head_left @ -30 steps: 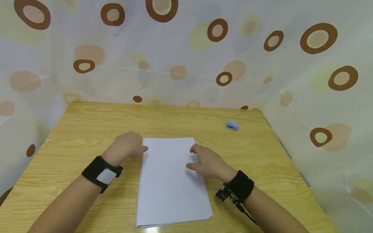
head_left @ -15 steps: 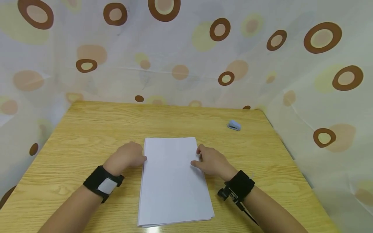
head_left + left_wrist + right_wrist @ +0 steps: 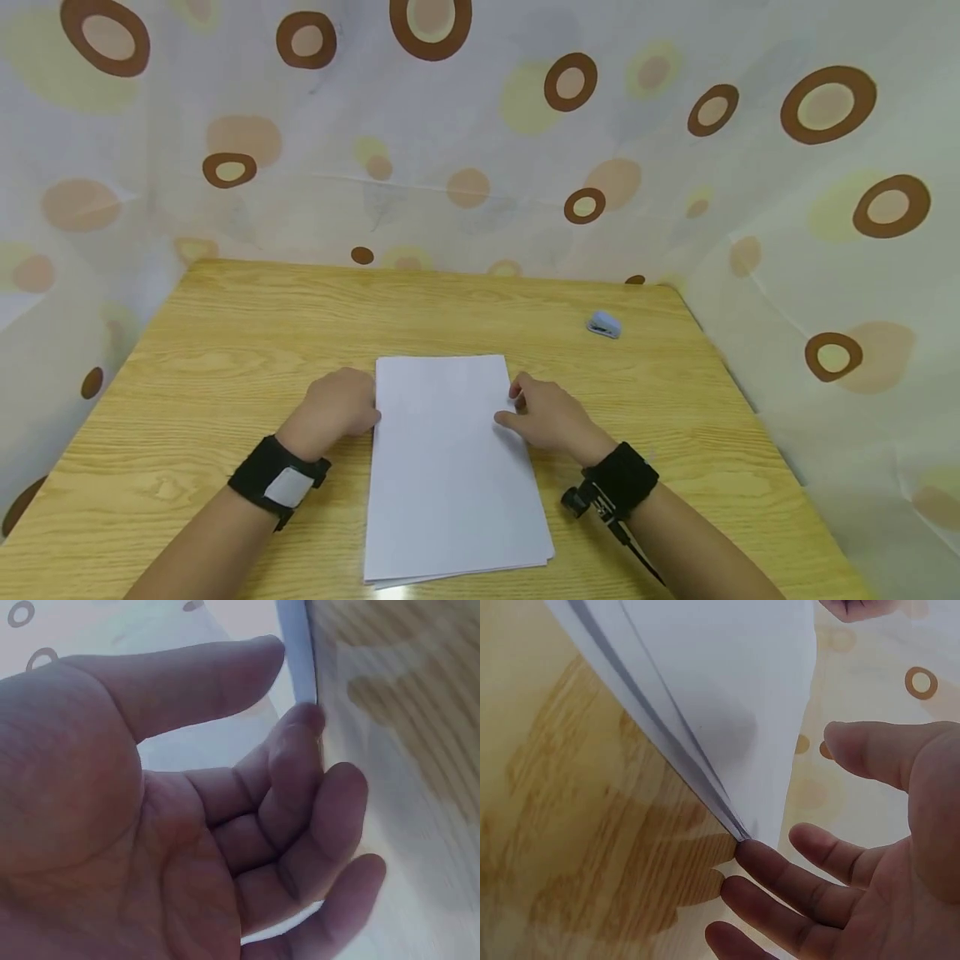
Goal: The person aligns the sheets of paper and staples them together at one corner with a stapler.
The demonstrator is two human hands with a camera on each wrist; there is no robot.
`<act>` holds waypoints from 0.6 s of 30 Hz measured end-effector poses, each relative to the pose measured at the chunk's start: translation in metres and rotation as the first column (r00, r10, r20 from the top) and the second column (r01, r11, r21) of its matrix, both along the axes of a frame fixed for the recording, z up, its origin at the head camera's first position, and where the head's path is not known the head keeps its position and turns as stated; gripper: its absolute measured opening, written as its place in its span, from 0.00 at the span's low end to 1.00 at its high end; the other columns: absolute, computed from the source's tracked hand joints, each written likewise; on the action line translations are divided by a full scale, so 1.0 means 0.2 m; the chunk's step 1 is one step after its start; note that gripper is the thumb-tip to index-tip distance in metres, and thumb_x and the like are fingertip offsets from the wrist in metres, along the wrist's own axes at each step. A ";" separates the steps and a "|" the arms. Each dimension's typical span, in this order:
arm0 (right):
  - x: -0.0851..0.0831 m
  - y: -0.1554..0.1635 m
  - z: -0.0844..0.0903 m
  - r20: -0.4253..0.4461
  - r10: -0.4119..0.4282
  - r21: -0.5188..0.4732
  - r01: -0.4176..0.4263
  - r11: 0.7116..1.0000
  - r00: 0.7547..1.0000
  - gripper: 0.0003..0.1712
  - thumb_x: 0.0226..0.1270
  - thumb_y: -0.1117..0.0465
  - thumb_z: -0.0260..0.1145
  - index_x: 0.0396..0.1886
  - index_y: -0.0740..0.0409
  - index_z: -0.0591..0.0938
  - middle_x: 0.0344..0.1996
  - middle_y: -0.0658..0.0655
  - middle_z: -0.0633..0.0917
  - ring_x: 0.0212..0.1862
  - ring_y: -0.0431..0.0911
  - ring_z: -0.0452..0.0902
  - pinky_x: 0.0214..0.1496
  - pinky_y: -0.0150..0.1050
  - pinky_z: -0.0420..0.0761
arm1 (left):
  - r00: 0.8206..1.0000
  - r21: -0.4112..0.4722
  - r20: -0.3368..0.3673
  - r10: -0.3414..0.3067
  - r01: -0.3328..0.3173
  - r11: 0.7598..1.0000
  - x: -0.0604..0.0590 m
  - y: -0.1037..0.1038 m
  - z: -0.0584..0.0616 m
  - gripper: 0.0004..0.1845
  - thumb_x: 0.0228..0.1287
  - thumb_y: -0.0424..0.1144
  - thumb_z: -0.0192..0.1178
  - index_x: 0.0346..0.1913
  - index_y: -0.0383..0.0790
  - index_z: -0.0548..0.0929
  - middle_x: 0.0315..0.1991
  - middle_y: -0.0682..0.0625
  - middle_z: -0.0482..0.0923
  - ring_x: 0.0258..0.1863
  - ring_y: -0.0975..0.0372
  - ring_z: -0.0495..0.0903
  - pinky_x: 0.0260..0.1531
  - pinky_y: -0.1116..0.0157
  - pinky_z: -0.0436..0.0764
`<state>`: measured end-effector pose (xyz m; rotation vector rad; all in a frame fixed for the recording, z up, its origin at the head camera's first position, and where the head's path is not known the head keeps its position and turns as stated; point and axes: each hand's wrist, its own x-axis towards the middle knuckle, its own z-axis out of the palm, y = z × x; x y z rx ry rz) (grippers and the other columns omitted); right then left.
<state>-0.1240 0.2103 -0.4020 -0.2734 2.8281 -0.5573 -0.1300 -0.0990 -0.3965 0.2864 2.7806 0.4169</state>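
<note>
- White paper stack (image 3: 450, 467) lies flat near mid-table, long side running away from the person, on the wooden table (image 3: 187, 350); sheets slightly fanned at the near edge, so not yet squared.
- Left hand (image 3: 337, 408) sits vs. the stack's left edge, far half. Wrist cam: fingers (image 3: 300, 787) loosely bent, tips touching the edge, thumb above the top sheet. Nothing gripped, hand relaxed, just bracing the side.
- Right hand (image 3: 543, 412) mirrors it on the right edge; fingertips (image 3: 780, 874) meet the sheet edges, thumb over the top. Also released, no pinch.
- Both hands flank the stack, prob. to keep edges aligned.
- Small blue-grey stapler (image 3: 603, 325) sits well apart, far right of the table, untouched.
- Spotted curtain (image 3: 480, 150) behind.
</note>
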 end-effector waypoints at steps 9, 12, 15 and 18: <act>0.00 -0.01 -0.02 0.000 0.020 -0.010 -0.020 1.000 1.000 0.22 0.68 0.46 0.73 0.50 0.55 0.80 0.42 0.54 0.86 0.39 0.45 0.78 0.43 0.42 0.79 | 0.999 -0.004 -0.016 -0.044 0.044 0.999 -0.02 0.02 -0.05 0.06 0.65 0.31 0.61 0.31 0.32 0.83 0.22 0.47 0.72 0.20 0.58 0.71 0.19 0.66 0.67; -0.01 0.01 -0.01 0.019 0.021 -0.021 -0.021 1.000 1.000 0.22 0.69 0.45 0.72 0.51 0.54 0.80 0.45 0.55 0.87 0.41 0.45 0.81 0.44 0.43 0.81 | 1.000 0.000 -0.008 -0.030 0.030 1.000 -0.02 0.03 -0.06 0.05 0.64 0.31 0.61 0.33 0.32 0.83 0.22 0.46 0.73 0.20 0.58 0.71 0.18 0.66 0.67; -0.06 0.08 0.02 0.036 0.018 -0.033 -0.017 0.999 0.999 0.25 0.72 0.44 0.68 0.57 0.56 0.79 0.50 0.60 0.88 0.46 0.49 0.85 0.48 0.47 0.83 | 1.000 0.009 -0.019 -0.025 0.025 1.000 -0.02 0.03 -0.06 0.06 0.64 0.32 0.63 0.37 0.30 0.83 0.24 0.45 0.74 0.22 0.57 0.73 0.20 0.65 0.68; -0.16 0.21 0.09 0.023 -0.020 -0.020 0.021 1.000 1.000 0.30 0.76 0.43 0.63 0.65 0.59 0.75 0.58 0.65 0.85 0.52 0.57 0.85 0.51 0.52 0.83 | 0.997 0.037 -0.075 -0.029 0.032 0.999 -0.02 0.02 -0.04 0.11 0.63 0.35 0.67 0.42 0.30 0.82 0.29 0.44 0.76 0.27 0.55 0.75 0.23 0.63 0.72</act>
